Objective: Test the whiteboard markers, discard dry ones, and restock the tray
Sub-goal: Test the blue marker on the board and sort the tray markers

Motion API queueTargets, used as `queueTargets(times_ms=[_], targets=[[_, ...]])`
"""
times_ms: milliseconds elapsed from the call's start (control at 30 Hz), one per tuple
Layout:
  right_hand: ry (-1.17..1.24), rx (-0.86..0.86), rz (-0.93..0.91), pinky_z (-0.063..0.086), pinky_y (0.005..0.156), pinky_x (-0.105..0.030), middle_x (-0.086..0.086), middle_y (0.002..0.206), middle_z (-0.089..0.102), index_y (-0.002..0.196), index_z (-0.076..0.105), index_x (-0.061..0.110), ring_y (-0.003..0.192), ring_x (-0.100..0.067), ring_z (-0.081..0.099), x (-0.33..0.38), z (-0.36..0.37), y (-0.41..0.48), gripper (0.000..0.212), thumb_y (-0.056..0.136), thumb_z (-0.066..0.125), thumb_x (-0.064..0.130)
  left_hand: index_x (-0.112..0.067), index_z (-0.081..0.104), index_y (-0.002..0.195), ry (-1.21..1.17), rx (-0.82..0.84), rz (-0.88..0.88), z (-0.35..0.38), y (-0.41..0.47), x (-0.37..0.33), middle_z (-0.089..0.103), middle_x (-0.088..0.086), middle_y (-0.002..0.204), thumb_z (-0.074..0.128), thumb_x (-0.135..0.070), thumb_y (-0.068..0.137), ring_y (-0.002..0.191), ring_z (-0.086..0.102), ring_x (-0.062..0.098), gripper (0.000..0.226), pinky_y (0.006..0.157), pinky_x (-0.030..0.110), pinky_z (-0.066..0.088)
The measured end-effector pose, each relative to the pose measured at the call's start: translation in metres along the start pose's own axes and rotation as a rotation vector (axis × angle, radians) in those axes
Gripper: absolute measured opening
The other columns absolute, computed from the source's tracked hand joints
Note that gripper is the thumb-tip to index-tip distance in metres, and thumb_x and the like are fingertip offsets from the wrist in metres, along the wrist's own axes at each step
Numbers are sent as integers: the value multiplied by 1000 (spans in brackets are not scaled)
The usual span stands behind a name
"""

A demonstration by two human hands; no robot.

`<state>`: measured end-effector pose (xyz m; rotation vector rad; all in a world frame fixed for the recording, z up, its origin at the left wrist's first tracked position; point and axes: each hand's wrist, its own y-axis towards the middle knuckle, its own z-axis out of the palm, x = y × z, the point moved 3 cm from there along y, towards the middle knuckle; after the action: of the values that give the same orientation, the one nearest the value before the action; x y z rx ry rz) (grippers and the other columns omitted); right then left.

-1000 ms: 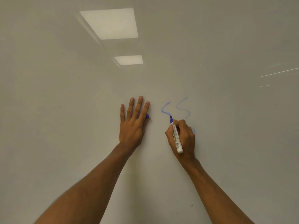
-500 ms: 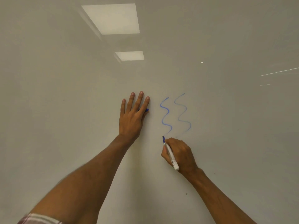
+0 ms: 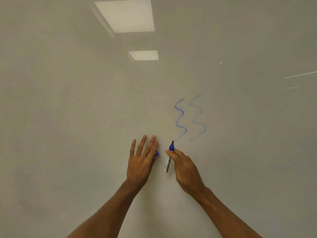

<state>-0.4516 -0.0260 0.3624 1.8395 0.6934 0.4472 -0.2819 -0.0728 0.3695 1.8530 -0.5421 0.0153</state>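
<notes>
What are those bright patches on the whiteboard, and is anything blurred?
Head view: two ceiling-light reflections glare off the glossy whiteboard, with thin streaks at right; the blue squiggles and the marker in the right hand look sharp, clear of the glare.

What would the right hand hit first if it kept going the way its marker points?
Likely the bottom tail of the left blue squiggle. The right hand holds the marker tip-up, just below that tail, with nothing between. Depth off the board is unclear.
</notes>
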Motion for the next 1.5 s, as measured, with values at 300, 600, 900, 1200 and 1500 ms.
queueTargets(times_ms=[300,600,900,1200,1500], targets=[[99,131,146,45,60,-13,0,87,65,116,47,19,66,-8,59,1,34,-47,29,91,53,33,-11,48,142,41,80,28,7,-55,1,38,8,152,36,-41,101,141,32,32,52,113,55,25],[-25,197,-40,50,63,-21,1,86,70,105,67,12,68,-10,63,9,40,-52,41,100,33,35,-11,45,144,41,106,152,10,-78,0,33,10,155,72,-28,85,143,28,33,67,113,55,23],[15,277,-30,49,68,-20,0,90,71,105,69,13,74,-12,65,15,43,-63,37,96,38,32,-12,49,141,33,197,231,6,-94,-9,38,10,152,80,-20,76,141,32,33,73,113,53,23],[102,356,108,55,69,-31,-5,89,71,101,69,9,75,-18,66,24,59,-88,17,86,60,13,-2,63,125,-104,256,221,7,-123,-21,65,12,123,85,-15,70,121,59,25,60,117,42,17],[173,445,219,49,75,-33,-12,90,70,99,68,4,80,-24,64,36,71,-106,16,89,58,12,0,69,113,-175,314,192,13,-153,-25,72,14,108,94,-14,55,99,70,24,65,93,41,51]])
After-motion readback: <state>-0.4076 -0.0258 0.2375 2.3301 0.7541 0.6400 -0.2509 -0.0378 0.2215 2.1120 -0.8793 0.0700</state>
